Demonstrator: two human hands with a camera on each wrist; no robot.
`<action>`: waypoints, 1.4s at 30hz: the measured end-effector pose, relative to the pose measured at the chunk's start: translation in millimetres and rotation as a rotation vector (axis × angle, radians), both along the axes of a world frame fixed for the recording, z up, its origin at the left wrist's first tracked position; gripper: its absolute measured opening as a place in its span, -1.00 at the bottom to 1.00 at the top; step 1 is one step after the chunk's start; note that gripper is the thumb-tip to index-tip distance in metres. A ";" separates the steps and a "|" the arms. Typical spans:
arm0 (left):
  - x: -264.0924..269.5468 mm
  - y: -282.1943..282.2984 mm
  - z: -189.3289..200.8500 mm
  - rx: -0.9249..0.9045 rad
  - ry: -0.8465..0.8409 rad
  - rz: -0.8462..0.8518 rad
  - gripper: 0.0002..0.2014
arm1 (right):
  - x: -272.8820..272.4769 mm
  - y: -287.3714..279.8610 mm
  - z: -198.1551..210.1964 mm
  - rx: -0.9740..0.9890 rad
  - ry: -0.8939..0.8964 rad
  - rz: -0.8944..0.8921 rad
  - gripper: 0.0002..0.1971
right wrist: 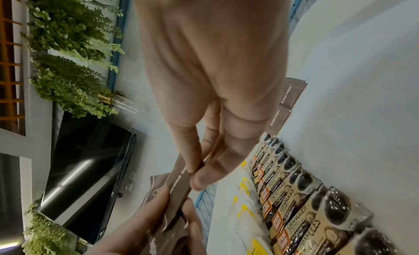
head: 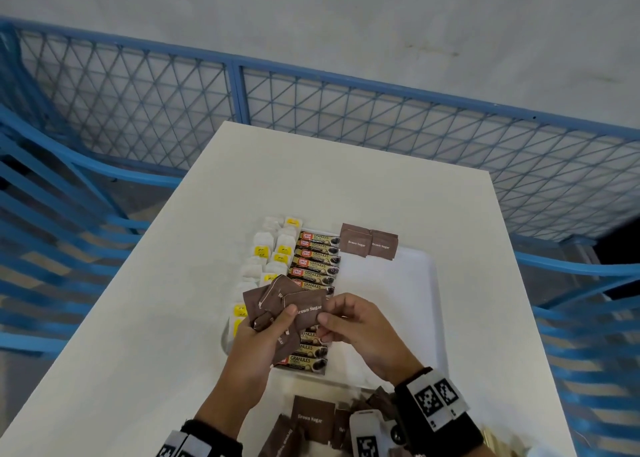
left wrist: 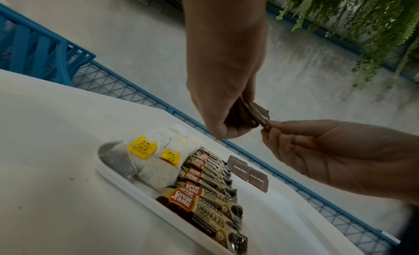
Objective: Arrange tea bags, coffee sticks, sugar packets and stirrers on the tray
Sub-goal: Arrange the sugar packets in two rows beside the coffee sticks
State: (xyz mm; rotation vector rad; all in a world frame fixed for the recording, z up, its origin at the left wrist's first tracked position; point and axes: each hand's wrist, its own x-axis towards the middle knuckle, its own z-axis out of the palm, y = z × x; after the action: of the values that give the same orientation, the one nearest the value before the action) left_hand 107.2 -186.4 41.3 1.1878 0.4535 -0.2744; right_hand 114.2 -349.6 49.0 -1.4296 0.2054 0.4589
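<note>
**Tea and coffee laid, sugar under way**

My left hand [head: 263,332] grips a fan of sugar packets [head: 277,301]; my right hand [head: 353,328] pinches one from it. Beneath my hands on the tray [head: 415,318], tea bags [head: 273,249] and coffee sticks [head: 317,262] lie in rows. Beyond my hands, two packets [head: 369,245] are placed (more wait on the bench by my wrists). I see no stirrers set down yet.

Both hands are bare, the left hand [head: 258,339] and the right hand [head: 356,332] alike. Each wrist wears a black band [head: 446,432] carrying white blocks printed with black square-patterned markers [head: 438,396]; the forearms show no sleeves.
</note>
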 end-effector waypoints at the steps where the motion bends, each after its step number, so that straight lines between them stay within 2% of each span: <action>1: 0.0 0.1 -0.2 -0.002 0.003 0.003 -0.84 | -0.1 -0.3 -0.7 -0.001 0.000 -0.008 -0.92; 9: 4.1 3.0 -2.6 -0.079 0.083 0.067 -0.86 | 12.4 -11.6 -12.3 -0.002 0.046 -0.082 -0.92; 17: 13.9 10.9 -5.9 -0.140 0.142 0.093 -0.81 | 69.1 -52.3 -40.7 -0.067 0.074 -0.468 -0.83; 21: 15.5 11.0 -8.5 -0.146 0.170 0.098 -0.72 | 95.7 -63.6 -57.4 -0.129 0.091 -0.563 -0.79; 25: 17.1 10.0 -9.1 -0.104 0.176 0.080 -0.84 | 114.0 -64.9 -72.8 -0.231 0.094 -0.579 -0.80; 32: 18.7 8.6 -12.4 -0.090 0.172 0.079 -0.86 | 129.0 -61.6 -90.7 -0.653 0.069 -0.538 -0.80; 35: 18.6 7.6 -14.6 -0.091 0.157 0.067 -0.85 | 129.8 -59.3 -89.9 -0.708 0.058 -0.537 -0.92; 42: 18.5 7.6 -18.3 -0.064 0.114 0.048 -0.79 | 130.7 -57.2 -90.6 -0.751 0.061 -0.540 -0.84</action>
State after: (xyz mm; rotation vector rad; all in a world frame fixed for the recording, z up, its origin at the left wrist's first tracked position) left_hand 125.7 -178.8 23.0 1.1009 0.5676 -0.3141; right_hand 244.9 -406.8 -41.6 -1.9949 0.8563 -0.0435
